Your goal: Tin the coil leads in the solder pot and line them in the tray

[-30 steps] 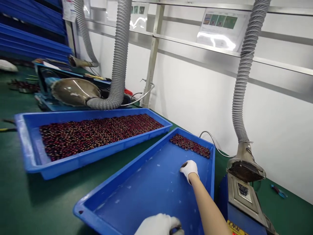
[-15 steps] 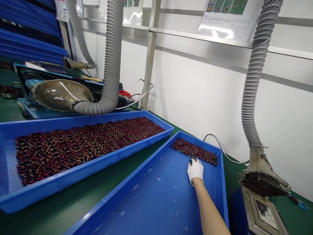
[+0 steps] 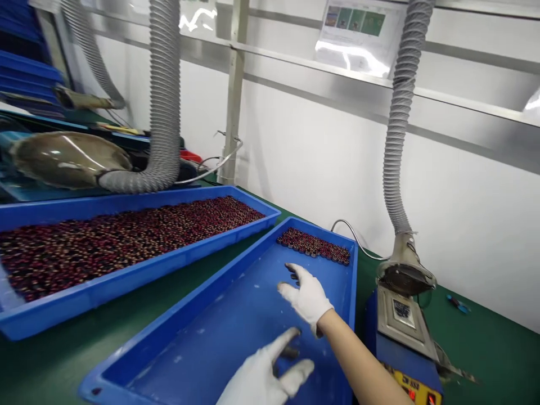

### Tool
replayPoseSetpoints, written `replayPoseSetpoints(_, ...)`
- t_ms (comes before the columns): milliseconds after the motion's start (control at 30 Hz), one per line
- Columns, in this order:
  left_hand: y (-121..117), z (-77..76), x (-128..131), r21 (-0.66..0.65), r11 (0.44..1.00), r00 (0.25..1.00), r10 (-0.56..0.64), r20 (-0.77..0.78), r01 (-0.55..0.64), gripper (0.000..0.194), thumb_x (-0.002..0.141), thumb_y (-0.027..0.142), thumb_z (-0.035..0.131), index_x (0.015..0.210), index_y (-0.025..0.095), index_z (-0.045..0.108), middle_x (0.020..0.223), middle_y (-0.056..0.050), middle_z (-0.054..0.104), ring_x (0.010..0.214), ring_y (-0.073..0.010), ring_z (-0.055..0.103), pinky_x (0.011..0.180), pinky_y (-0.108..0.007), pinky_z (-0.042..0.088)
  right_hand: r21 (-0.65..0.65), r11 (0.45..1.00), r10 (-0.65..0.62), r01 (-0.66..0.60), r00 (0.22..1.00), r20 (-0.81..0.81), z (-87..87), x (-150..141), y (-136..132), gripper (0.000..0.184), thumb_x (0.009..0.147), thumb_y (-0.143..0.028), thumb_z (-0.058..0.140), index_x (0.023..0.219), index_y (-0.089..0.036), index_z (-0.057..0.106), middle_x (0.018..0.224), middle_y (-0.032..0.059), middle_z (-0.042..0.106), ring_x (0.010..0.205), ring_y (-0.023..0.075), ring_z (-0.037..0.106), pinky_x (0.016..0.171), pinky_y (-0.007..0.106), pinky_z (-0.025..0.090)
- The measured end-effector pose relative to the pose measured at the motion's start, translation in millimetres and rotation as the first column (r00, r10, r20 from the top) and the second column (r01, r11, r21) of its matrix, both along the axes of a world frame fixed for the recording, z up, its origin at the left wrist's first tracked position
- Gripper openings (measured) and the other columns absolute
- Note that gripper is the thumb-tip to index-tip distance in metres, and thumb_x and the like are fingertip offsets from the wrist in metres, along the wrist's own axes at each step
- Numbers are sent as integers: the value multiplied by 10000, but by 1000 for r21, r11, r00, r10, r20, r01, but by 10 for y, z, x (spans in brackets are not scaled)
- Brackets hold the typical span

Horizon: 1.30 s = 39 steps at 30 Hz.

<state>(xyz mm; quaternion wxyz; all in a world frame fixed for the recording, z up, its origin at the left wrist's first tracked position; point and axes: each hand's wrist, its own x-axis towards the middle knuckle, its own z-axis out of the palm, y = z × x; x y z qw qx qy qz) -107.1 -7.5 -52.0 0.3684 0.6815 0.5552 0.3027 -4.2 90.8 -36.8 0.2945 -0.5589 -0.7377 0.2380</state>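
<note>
White-gloved right hand (image 3: pixel 310 297) and left hand (image 3: pixel 262 376), fingers spread, over blue tray (image 3: pixel 198 349); red-black pieces (image 3: pixel 314 246) beyond both, at tray's far end, nearer right.

No text is readable: dark lettering (image 3: pixel 410 382) and a red display (image 3: pixel 410 393) on the yellow front panel (image 3: pixel 399 376) of the blue boxy machine (image 3: pixel 405 351) are blurred; the glossy white wall sheet's (image 3: pixel 358 39) print is too small.
</note>
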Motion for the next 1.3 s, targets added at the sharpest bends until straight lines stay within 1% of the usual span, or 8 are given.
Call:
replayPoseSetpoints(200, -344, 416, 536, 163, 918, 900, -390, 196, 362, 147, 702, 157, 508, 730, 221, 637, 797, 0, 696, 755, -168, 623, 728, -253, 453, 12, 983, 153, -182, 788, -596, 638, 353, -974, 432, 721, -359, 599, 1120, -197, 556, 1020, 51, 637, 958, 189, 585, 832, 319, 451)
replayPoseSetpoints(367, -593, 754, 920, 131, 711, 723, -680, -121, 691, 67, 688, 191, 620, 704, 230, 672, 728, 33, 697, 706, -150, 608, 633, -220, 420, -161, 986, -18, -34, 950, -312, 740, 995, -1412, 218, 759, -333, 545, 779, -160, 675, 754, 26, 675, 749, 169, 604, 663, 260, 447)
replayPoseSetpoints(467, -608, 904, 905, 202, 648, 678, -697, -231, 735, 89, 704, 284, 634, 652, 216, 660, 613, 39, 657, 571, -129, 566, 534, -220, 368, -136, 975, -156, 173, 979, 131, 525, 1352, -1714, 228, 784, -304, 486, 699, -180, 658, 665, 21, 653, 645, 165, 575, 568, 260, 378)
replayPoseSetpoints(600, -601, 998, 752, 451, 731, 831, -555, -44, 512, 173, 768, 255, 520, 615, 238, 599, 544, 65, 583, 510, -104, 522, 556, -211, 383, -204, 883, -268, 422, 811, 521, 4, 1544, -2071, 167, 709, -315, 553, 651, -210, 669, 677, 81, 665, 642, 228, 598, 563, 296, 381)
replayPoseSetpoints(900, -372, 906, 601, 536, 811, 907, -382, 177, 236, 105, 698, 341, 609, 648, 250, 628, 562, 55, 651, 494, -103, 586, 501, -168, 456, -34, 860, -356, 510, 645, 676, -977, 1344, -2214, 180, 589, -135, 604, 743, -180, 687, 984, 170, 647, 899, 360, 566, 677, 431, 433)
replayPoseSetpoints(1067, -223, 831, 538, 476, 852, 939, -317, 134, 219, 154, 726, 340, 583, 621, 235, 621, 629, 35, 679, 565, -126, 624, 551, -195, 474, -134, 862, -502, 489, 859, -99, -634, 1401, -1916, 123, 624, -169, 620, 738, -207, 595, 711, 53, 652, 681, 218, 601, 632, 328, 455)
replayPoseSetpoints(1167, -186, 770, 535, 462, 866, 943, -294, 159, 192, 97, 719, 306, 587, 713, 219, 629, 722, 5, 685, 621, -146, 640, 615, -228, 504, -110, 966, -231, 235, 583, -779, -65, 1356, -1659, 341, 584, -308, 727, 875, -216, 573, 768, 35, 654, 677, 171, 604, 598, 276, 471)
replayPoseSetpoints(1300, -179, 656, 557, 690, 708, 944, -312, 111, 152, 437, 635, 279, 677, 1056, 266, 562, 1066, -40, 634, 900, -194, 628, 810, -280, 507, -60, 998, -49, -33, 276, -960, 465, 1099, -1474, 302, 601, -375, 751, 847, -241, 639, 871, 35, 664, 794, 170, 624, 700, 274, 496)
